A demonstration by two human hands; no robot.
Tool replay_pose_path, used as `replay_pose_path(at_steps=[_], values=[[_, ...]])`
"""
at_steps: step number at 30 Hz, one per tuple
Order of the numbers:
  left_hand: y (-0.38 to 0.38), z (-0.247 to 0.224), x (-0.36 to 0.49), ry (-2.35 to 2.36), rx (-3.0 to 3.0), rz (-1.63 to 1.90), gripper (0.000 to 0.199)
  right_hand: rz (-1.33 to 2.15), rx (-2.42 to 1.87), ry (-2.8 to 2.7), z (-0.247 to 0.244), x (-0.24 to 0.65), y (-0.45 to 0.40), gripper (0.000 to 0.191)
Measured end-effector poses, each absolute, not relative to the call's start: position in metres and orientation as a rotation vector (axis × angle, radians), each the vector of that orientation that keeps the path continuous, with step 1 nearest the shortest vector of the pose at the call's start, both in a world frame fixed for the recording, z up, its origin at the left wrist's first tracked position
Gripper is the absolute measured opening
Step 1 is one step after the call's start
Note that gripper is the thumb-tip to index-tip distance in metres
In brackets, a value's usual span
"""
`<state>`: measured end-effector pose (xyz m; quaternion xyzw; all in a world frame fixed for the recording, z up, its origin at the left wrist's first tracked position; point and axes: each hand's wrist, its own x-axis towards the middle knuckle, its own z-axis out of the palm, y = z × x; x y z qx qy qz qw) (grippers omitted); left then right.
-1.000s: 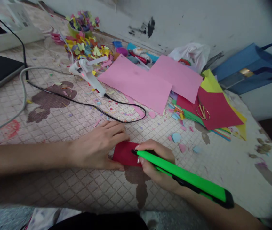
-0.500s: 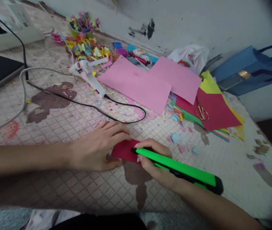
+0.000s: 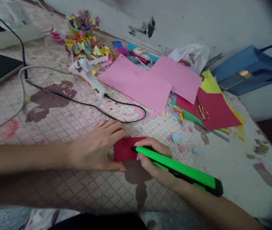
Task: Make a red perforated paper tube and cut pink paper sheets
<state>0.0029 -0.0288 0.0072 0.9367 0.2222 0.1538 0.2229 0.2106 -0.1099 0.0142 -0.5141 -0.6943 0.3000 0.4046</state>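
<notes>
Tool [image 3: 179, 164], long, slim, of green and black plastic, points its black tip leftward and slightly away from me; its long axis slants down to the right, the butt above my right forearm. The tip is over a flat, four-sided red paper piece [image 3: 124, 150] on the quilted pale tablecloth [image 3: 90, 188]. Whether they touch, I cannot tell.

The paper lies between my hands, its right part partly covered. My right hand [image 3: 154, 156] is closed around the tool just behind its tip. My left hand [image 3: 97, 147] is palm down, half open, thumb and forefinger apart at the paper's near and far edges.

Beyond the paper I see a thin black cord [image 3: 126, 122]; small pastel paper scraps [image 3: 176, 138] dot the right side. Toward me, bare cloth runs to the table edge.
</notes>
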Motion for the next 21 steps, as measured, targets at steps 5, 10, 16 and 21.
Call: replay_pose_path(at_steps=[5,10,16,21], values=[[-0.0293,0.0075,0.0035,0.625,2.579,0.415,0.049,0.750,-1.294,-1.766,0.0154,0.2099,-0.1078,0.019],[-0.0300,0.0063,0.0043,0.652,2.601,0.403,0.048,0.753,-1.298,-1.774,0.0159,0.2086,-0.1072,0.018],[-0.0307,0.0067,0.0035,0.649,2.611,0.394,0.048,0.763,-1.299,-1.780,0.0160,0.2068,-0.1053,0.018],[-0.0309,0.0072,0.0038,0.639,2.616,0.399,0.047,0.771,-1.306,-1.785,0.0164,0.2069,-0.1062,0.019]])
